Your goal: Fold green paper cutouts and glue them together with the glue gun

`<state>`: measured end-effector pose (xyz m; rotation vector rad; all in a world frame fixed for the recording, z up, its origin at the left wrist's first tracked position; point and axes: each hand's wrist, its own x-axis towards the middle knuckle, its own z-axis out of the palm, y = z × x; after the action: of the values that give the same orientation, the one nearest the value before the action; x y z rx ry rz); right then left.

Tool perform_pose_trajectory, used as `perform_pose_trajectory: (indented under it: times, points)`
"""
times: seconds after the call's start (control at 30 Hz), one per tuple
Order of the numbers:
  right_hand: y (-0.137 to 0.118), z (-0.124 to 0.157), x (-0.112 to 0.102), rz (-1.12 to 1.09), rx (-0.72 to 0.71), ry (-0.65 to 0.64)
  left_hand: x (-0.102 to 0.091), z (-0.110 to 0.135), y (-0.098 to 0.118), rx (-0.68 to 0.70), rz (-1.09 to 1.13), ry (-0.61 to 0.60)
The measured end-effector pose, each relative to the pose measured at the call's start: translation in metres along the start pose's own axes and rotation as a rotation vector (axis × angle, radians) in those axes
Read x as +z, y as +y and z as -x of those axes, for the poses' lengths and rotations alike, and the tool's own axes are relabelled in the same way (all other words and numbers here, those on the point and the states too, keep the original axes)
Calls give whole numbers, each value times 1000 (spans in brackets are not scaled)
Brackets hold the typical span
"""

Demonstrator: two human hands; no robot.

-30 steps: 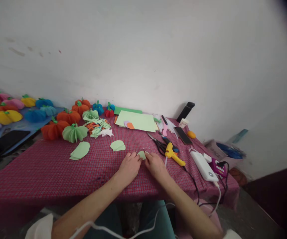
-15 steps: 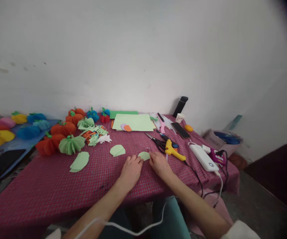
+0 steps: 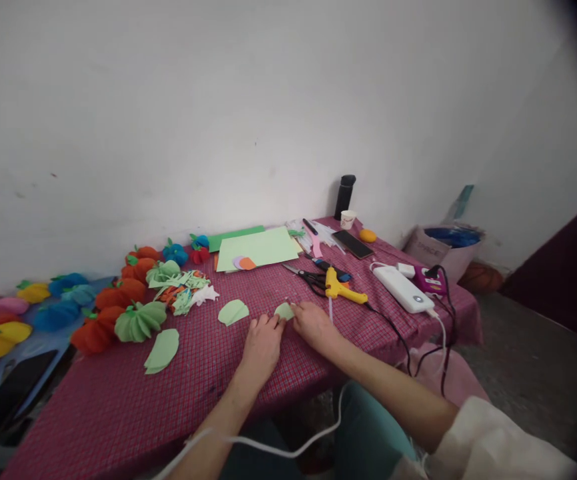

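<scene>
a small pale green paper piece [image 3: 283, 311] lies on a red checked tablecloth [image 3: 203, 363], between the fingertips of a person's two bare hands. the left hand [image 3: 262, 340], palm down with bent fingers, touches the piece's left edge; its thumb is hidden, so i cannot tell whether it pinches. the right hand [image 3: 316, 325] grasps the right edge with closed fingertips. the table's front edge runs beneath both forearms, and a white cable [image 3: 288, 455] loops below it. open cloth spreads left of the left hand, reaching a larger green stack [image 3: 162, 351]; a smaller green stack [image 3: 233, 311] sits nearer, just beyond that hand's knuckles. room is tighter by the right hand: a yellow glue gun [image 3: 332, 285] and black scissors [image 3: 304, 273] lie close beyond it, with a white power bank [image 3: 402, 288] farther right near the table's side. paper pumpkins [image 3: 141, 322] line the far left, and large pale green sheets [image 3: 263, 248] lie well beyond both hands. compared with half a second ago, the view has tilted, the right fingertips cover the piece's edge more, and less of the piece shows; the stacks and tools keep their places on the cloth.
</scene>
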<state>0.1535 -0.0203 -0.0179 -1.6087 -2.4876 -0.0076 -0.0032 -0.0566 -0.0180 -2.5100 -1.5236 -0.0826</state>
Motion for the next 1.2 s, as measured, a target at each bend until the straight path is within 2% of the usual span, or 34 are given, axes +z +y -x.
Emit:
perform_pose_trajectory:
  times: [0.13, 0.33, 0.47, 0.63, 0.73, 0.87, 1.03, 1.2]
  points:
    - [-5, 0, 3, -24, -14, -4, -2, 0, -1, 7, -26, -37]
    - [18, 7, -1, -43, 64, -11, -4, -2, -4, 25, -32, -85]
    - [23, 10, -4, -46, 117, 11, -10, -8, -7, 45, -10, -98]
    - [22, 13, -14, -80, 174, 39, -29, -21, -23, 24, 3, -78]
    - [14, 14, -18, -114, 139, 41, -45, -34, -36, 8, 7, -64]
    - [-4, 11, -14, -144, 80, 6, -58, -54, -40, 103, 29, -116]
    - [-13, 3, -3, -147, 85, -25, -50, -76, -32, 252, 39, -237]
    - [-15, 1, 0, -156, 45, -46, -38, -88, -34, 321, 11, -310]
